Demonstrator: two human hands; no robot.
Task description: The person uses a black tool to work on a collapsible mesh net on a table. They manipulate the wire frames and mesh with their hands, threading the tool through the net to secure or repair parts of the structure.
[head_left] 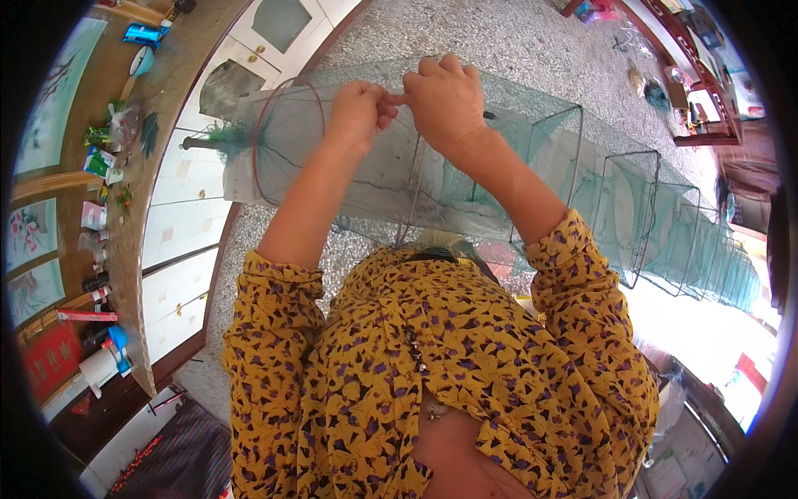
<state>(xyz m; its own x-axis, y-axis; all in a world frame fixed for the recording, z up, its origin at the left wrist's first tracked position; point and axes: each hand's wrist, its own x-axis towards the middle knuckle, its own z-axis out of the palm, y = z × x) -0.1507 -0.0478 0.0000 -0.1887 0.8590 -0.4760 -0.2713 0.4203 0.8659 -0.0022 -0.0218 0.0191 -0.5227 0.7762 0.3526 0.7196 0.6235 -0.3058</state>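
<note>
A long green mesh net trap (pixel 507 200) stretches from the left across the middle to the far right, held apart by dark square frames (pixel 579 158). At its left end, a reddish ring (pixel 259 137) spreads the netting, which gathers into a bunched tip beyond it. Above the netting, my left hand (pixel 359 112) is closed, its thumb and fingers pinched together. My right hand (pixel 446 100) is closed too, back of the hand up, its fingertips almost meeting the left ones. Whatever lies between the fingers is too small or hidden to make out.
White cabinets (pixel 187 170) with a wooden top (pixel 137 166) run along the left, with bottles and small packages on it. Speckled floor (pixel 499 33) lies beyond the net. A dark red wooden shelf unit (pixel 706 100) stands at the far right.
</note>
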